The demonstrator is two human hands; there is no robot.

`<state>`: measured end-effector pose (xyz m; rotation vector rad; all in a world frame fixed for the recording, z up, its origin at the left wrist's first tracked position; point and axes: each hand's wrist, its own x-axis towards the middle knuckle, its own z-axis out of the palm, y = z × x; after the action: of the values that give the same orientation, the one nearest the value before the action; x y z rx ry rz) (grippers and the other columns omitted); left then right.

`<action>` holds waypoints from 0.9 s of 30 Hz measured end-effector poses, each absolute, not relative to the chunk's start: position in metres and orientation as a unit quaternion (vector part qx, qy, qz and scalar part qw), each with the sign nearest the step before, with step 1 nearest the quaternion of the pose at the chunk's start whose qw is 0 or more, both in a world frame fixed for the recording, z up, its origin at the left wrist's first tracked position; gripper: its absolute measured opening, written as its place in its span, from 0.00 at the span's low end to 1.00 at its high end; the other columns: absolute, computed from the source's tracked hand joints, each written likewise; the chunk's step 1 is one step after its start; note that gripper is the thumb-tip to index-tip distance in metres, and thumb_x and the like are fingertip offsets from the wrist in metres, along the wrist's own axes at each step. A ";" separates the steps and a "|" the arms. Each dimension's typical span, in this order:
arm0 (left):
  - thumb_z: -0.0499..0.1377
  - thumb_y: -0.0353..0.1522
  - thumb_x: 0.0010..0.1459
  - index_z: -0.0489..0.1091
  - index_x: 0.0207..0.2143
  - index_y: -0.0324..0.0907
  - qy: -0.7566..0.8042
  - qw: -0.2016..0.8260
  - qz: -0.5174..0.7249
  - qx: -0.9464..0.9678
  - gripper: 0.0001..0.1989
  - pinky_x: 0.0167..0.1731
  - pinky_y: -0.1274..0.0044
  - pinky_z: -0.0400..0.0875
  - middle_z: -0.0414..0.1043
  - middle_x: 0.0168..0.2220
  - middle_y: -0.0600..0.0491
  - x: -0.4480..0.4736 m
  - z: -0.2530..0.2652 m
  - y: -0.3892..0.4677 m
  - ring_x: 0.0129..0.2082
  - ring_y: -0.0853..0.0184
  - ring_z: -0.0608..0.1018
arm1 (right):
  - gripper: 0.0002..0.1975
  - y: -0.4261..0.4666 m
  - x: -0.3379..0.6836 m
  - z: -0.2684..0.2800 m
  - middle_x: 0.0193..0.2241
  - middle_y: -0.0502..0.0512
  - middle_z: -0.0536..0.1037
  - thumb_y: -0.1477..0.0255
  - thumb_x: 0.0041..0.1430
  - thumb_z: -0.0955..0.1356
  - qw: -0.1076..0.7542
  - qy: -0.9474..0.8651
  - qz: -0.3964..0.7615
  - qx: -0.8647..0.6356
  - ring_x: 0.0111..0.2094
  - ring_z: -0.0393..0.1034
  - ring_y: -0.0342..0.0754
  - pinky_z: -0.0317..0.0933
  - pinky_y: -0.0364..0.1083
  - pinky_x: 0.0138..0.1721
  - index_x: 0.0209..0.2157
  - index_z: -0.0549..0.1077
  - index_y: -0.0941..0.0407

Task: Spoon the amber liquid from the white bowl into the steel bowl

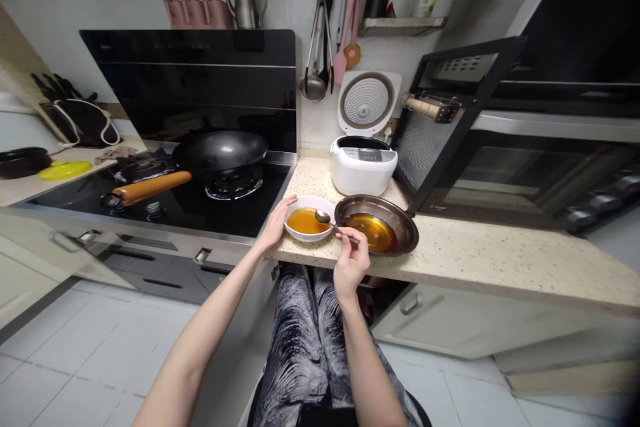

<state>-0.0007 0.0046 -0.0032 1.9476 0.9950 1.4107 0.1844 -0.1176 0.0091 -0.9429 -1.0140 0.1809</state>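
In the head view, the right hand (352, 263) pinches the handle of a spoon (323, 216) at the centre of the frame; the spoon's head is over the right part of a white bowl (309, 237) of amber liquid. The left hand (273, 227) touches that bowl's left side; I cannot tell how firmly it grips. Just right of the bowl, a dark metal bowl (411, 232) also holds amber liquid. Behind them sits an open rice cooker (363, 177); a wok (223, 152) stands left of centre.
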 end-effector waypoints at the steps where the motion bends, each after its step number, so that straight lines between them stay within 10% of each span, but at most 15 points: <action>1: 0.44 0.42 0.71 0.72 0.57 0.40 0.368 0.267 0.522 0.721 0.25 0.71 0.62 0.54 0.67 0.65 0.44 -0.001 -0.003 0.005 0.67 0.59 0.68 | 0.09 -0.118 0.185 0.010 0.36 0.55 0.78 0.66 0.69 0.65 0.767 -0.465 0.080 -0.435 0.37 0.75 0.46 0.71 0.48 0.43 0.38 0.73 0.55; 27: 0.44 0.43 0.71 0.71 0.57 0.39 0.367 0.267 0.520 0.724 0.26 0.71 0.62 0.53 0.66 0.65 0.43 -0.002 -0.002 0.005 0.67 0.59 0.67 | 0.08 -0.121 0.238 0.005 0.37 0.56 0.80 0.75 0.69 0.63 0.685 -0.562 -0.141 -0.442 0.41 0.76 0.49 0.72 0.51 0.47 0.42 0.75 0.54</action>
<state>-0.0017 0.0045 -0.0022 1.9537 0.9915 1.4032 0.2376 -0.1206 0.0046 -0.9895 -1.2593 -0.3155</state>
